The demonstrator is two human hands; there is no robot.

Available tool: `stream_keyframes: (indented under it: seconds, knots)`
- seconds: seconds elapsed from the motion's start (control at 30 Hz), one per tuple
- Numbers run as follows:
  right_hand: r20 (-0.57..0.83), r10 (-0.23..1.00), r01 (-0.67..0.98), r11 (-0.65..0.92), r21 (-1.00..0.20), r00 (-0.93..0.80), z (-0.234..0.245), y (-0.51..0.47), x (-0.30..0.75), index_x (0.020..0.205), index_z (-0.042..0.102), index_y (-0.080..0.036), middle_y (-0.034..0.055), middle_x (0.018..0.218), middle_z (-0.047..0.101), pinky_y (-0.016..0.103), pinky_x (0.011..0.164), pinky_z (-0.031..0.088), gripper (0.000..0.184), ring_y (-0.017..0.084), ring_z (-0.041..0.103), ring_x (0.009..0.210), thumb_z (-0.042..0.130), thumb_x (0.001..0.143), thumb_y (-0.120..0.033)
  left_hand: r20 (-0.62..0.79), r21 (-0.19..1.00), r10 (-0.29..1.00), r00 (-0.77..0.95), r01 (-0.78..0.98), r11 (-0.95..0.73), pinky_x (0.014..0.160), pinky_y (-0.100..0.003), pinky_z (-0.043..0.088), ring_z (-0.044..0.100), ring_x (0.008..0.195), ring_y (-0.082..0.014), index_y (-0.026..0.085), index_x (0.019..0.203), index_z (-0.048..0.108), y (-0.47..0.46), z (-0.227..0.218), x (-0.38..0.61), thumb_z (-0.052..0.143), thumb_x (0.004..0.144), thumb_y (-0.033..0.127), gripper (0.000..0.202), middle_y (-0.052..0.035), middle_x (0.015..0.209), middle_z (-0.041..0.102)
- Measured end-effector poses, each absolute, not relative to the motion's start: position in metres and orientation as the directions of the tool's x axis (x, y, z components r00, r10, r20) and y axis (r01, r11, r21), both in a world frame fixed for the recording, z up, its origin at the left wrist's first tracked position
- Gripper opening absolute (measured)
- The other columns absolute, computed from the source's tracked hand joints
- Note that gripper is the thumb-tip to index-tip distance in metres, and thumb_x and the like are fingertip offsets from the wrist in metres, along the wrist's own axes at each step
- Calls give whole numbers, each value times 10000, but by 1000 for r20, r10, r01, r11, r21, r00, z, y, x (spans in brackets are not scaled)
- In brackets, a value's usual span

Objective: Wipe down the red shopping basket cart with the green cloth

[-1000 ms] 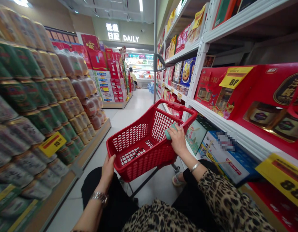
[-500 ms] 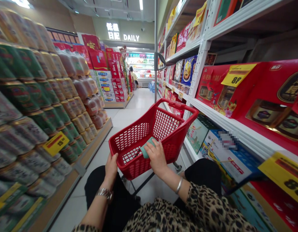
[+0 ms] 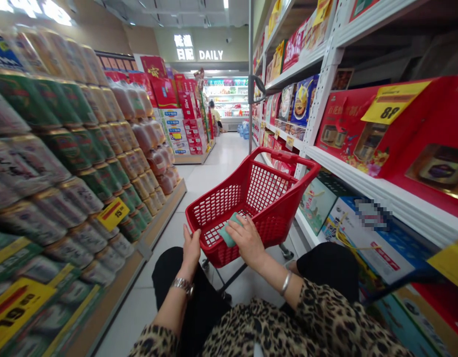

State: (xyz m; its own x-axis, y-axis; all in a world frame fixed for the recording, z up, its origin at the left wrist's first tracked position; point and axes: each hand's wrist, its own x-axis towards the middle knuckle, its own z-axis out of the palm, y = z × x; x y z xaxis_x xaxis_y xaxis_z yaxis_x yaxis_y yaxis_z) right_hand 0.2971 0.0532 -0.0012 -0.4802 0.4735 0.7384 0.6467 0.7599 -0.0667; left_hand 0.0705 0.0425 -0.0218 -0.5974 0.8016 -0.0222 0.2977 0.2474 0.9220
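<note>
Since one second ago, right hand (image 3: 247, 240) has moved the cloth (image 3: 229, 230) along the cart (image 3: 277, 218) toward its front end, fingers close together over it, presumably for even contact. Left hand (image 3: 192, 247), thumb and forefinger parted, apparently steadies that end; other fingers unclear. Cartons (image 3: 194, 131) stand beyond.

Supermarket aisle. Shrink-wrapped drink cans (image 3: 71, 109) stand banked at left, yellow price card (image 3: 113, 214) against them. White shelving (image 3: 363, 183) lines the right, holding red boxes (image 3: 344, 116). Top centre: lit "DAILY" sign (image 3: 211, 55) above bright, stocked display shelves (image 3: 232, 97). Red shopping cart (image 3: 279, 220) mid-frame.
</note>
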Motion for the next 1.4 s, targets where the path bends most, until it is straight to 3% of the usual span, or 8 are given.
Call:
stream_keyframes:
  seconds: [0.1, 0.23, 0.4, 0.57, 0.67, 1.0, 1.13, 1.4]
  knots:
    - [727, 487, 646, 759, -78, -484, 0, 61, 310, 1302, 679, -283, 33, 1344, 707, 530, 1216, 319, 418, 231, 492, 1393, 477, 1000, -76, 37, 907, 815, -579, 361, 215, 1269, -510, 225, 231, 1576, -351, 161, 1653, 148, 42, -17, 82, 518, 913, 505, 896, -193, 1709, 235]
    - [708, 536, 673, 731, -116, -460, 2, 71, 330, 1284, 689, -269, 45, 1333, 710, 554, 1222, 288, 472, 243, 490, 1389, 456, 957, -21, 187, 780, 819, -543, 588, 212, 1225, -703, 114, 122, 1586, -431, 196, 1585, 379, 39, -7, 108, 488, 937, 419, 694, -183, 1738, 102]
    - [694, 606, 727, 664, -174, -388, 0, 87, 364, 1239, 716, -248, 66, 1312, 718, 574, 1221, 276, 528, 264, 490, 1389, 449, 873, 24, 397, 522, 872, -286, 852, 41, 1253, -647, -36, 158, 1587, -391, 121, 1448, 557, 30, 1, 132, 478, 966, 436, 581, -202, 1688, 280]
    - [658, 694, 766, 582, -273, -293, -1, 107, 405, 1240, 720, -229, 85, 1344, 697, 627, 1188, 312, 603, 296, 487, 1400, 423, 792, 44, 397, 363, 918, -13, 921, -144, 1265, -616, -45, 321, 1532, -387, 139, 1473, 547, 24, 0, 145, 593, 913, 547, 695, -219, 1611, 427]
    - [655, 726, 796, 515, -318, -208, 1, 110, 419, 1217, 731, -196, 108, 1341, 697, 639, 1151, 357, 598, 329, 503, 1378, 418, 771, 51, 401, 316, 915, 35, 933, -174, 1256, -630, -73, 401, 1479, -384, 203, 1446, 592, 26, 3, 159, 555, 949, 489, 574, -192, 1530, 543]
    - [663, 712, 880, 444, -171, -230, -20, 31, 366, 1264, 693, -242, 74, 1336, 702, 517, 1179, 313, 439, 286, 474, 1390, 488, 948, -18, 423, 29, 899, 114, 990, -140, 1224, -618, 255, 602, 1166, -332, 154, 1344, 677, 37, 23, 190, 456, 940, 161, 461, -167, 1110, 716]
    - [672, 709, 914, 389, -118, -215, -25, 20, 347, 1331, 657, -229, 89, 1372, 683, 534, 1165, 309, 437, 309, 468, 1384, 475, 975, -52, 432, -13, 891, 138, 989, -147, 1191, -568, 342, 603, 1161, -322, 142, 1346, 675, 33, 24, 185, 459, 934, 142, 465, -161, 1120, 712]
    - [714, 640, 878, 473, -74, -284, -26, 40, 374, 1291, 675, -251, 61, 1277, 727, 500, 1187, 306, 409, 255, 499, 1351, 482, 978, -72, 414, 28, 895, 167, 980, -196, 1220, -607, 303, 575, 1249, -314, 202, 1445, 597, 24, 20, 184, 467, 915, 101, 555, -135, 1258, 702]
